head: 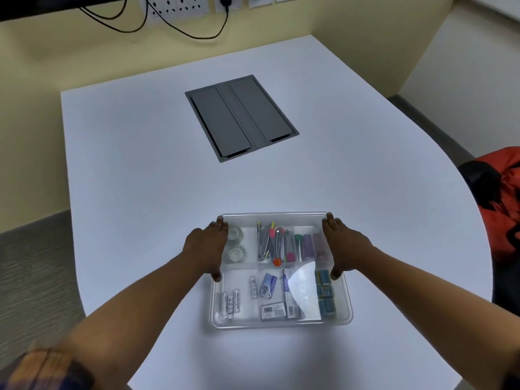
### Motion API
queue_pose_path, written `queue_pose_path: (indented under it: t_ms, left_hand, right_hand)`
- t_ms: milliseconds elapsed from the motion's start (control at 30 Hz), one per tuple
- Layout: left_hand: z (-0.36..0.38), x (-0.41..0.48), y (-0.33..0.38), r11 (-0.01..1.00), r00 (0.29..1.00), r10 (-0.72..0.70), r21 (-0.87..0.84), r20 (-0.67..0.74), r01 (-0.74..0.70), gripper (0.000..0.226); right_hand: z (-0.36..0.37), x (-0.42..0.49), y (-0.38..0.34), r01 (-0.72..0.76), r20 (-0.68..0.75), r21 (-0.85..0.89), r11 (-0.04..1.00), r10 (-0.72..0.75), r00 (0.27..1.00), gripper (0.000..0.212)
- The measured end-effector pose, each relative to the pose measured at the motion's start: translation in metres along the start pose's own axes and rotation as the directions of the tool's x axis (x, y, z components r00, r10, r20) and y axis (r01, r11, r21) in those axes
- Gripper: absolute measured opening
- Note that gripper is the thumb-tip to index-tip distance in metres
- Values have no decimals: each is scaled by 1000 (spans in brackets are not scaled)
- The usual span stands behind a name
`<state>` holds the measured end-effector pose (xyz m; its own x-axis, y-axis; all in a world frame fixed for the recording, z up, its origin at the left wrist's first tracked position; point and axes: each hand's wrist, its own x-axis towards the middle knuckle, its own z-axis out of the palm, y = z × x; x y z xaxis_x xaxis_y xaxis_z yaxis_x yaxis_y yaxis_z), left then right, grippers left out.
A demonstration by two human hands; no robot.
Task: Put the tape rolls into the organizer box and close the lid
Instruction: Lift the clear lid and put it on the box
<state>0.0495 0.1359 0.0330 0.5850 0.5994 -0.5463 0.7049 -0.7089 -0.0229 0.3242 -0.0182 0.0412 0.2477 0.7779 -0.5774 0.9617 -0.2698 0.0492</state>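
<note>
We are pressing our left hand (206, 249) and right hand (342, 249), flat and holding nothing, on the clear lid (275, 218) to seat it over the organizer box (281, 323), tape rolls (235, 244) already lying in the far-left compartment.

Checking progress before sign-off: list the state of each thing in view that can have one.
organizer box: on the table, clear lid over it
tape rolls: two, inside the far left compartment
left hand: flat on the box's left edge
right hand: flat on the box's right edge
grey cable hatch: flaps shut
wall plug: plugged in
</note>
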Motion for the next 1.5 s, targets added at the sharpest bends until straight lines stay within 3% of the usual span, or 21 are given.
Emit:
queue_pose_path:
  t_ms: [133,233,333,500,767,933,1000,1100,1267,1500]
  left_hand:
    - [8,7,-6,980,1000,21,-200,21,-16,144]
    - [19,10,-19,902,996,92,-424,16,-77,144]
    - [27,11,-27,844,994,109,-527,-7,-96,143]
    - [22,13,-22,867,993,117,-488,8,-98,143]
    - [9,7,-11,948,998,38,-318,50,-21,144]
    - [8,-2,3,999,997,-8,39,-74,11,131]
    - [15,-8,5,996,993,20,91,-116,-9,118]
    - [30,-23,8,999,982,51,15,-182,-49,105]
    - [65,-57,16,979,982,86,-169,-171,-115,108]
    - [84,-75,14,957,982,141,-236,-125,-168,107]
  right_hand:
    - [5,5,4,21,-20,47,999,-20,1000,149]
    - [11,7,11,27,-34,92,995,-24,999,149]
    - [15,10,14,31,-30,95,995,-29,999,149]
    - [11,10,7,15,-52,-13,1000,-16,999,148]
    - [3,3,8,18,10,-9,1000,-18,1000,149]
    - [13,-11,2,5,-75,56,998,-1,997,130]
    - [26,-22,-5,29,-80,92,995,-22,997,126]
    - [48,-43,-13,19,-62,158,987,-10,998,131]
    - [76,-81,-19,-43,-90,281,959,71,993,119]
    - [82,-95,-25,-106,-102,218,970,130,986,103]
